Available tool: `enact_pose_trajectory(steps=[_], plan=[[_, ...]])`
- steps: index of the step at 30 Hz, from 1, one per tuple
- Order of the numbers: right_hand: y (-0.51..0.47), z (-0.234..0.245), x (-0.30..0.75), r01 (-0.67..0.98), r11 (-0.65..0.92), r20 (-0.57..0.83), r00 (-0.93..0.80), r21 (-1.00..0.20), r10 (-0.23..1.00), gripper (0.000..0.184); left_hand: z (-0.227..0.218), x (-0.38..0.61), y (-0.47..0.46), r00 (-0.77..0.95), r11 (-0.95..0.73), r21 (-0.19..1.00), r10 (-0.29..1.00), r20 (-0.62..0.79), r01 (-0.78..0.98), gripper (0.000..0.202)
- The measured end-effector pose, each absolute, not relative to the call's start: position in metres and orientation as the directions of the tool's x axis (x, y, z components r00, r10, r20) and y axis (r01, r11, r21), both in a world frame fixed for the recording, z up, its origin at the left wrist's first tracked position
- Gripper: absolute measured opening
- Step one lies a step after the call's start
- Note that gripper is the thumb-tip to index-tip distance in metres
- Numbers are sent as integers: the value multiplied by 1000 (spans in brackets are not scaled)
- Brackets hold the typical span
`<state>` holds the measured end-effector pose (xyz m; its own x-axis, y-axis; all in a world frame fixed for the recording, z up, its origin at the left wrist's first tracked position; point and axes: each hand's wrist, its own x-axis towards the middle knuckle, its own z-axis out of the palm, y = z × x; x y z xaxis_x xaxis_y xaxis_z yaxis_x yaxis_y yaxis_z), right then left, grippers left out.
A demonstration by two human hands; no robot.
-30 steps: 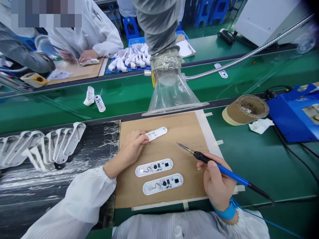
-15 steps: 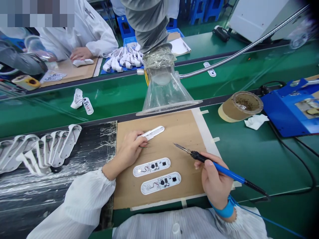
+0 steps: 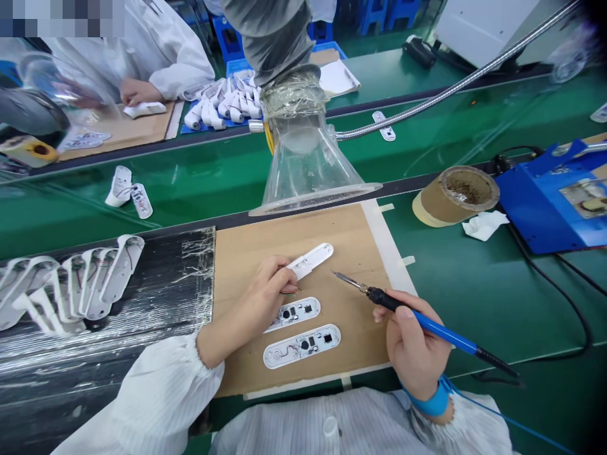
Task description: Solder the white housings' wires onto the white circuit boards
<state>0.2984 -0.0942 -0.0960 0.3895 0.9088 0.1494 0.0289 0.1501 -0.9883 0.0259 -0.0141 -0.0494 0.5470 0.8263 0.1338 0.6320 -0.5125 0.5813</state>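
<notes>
White panel point(image 3: 317, 256) looked light, stiff and kinda fragile, edges probably safest, with the left hand point(image 3: 269, 287) pinching its near end and the right hand point(image 3: 420, 341) gripping a soldering iron point(image 3: 443, 330).

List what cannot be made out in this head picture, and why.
Head view:
- Held white panel, left end: behind the left hand.
- Middle circuit panel, left end: behind the same hand.
- Leftmost white housing: cut off by left edge.
- Square chip on nearest circuit panel: any lettering too small.

white striped sleeves point(image 3: 156, 385) (plus blue wristband point(image 3: 435, 400))
</notes>
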Motion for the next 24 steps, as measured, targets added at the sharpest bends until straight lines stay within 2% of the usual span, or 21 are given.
enact_pose_trajectory(steps=[4,10,14,20,24], plan=[[-99,-94,299,2,151,140,389,-988,911,19,-46,35,-23,539,-478,622,836,104,621,30],[-105,-92,303,19,122,121,307,-992,944,19,-47,43,-32,565,-516,545,820,91,661,28],[-106,-89,303,54,124,134,314,-991,940,18,-50,44,-35,556,-532,510,822,122,675,34],[-104,-88,301,45,117,125,345,-992,930,19,-55,43,-35,564,-554,493,813,147,671,55],[-104,-91,301,56,115,128,343,-992,931,19,-61,41,-36,532,-533,497,832,160,685,42]])
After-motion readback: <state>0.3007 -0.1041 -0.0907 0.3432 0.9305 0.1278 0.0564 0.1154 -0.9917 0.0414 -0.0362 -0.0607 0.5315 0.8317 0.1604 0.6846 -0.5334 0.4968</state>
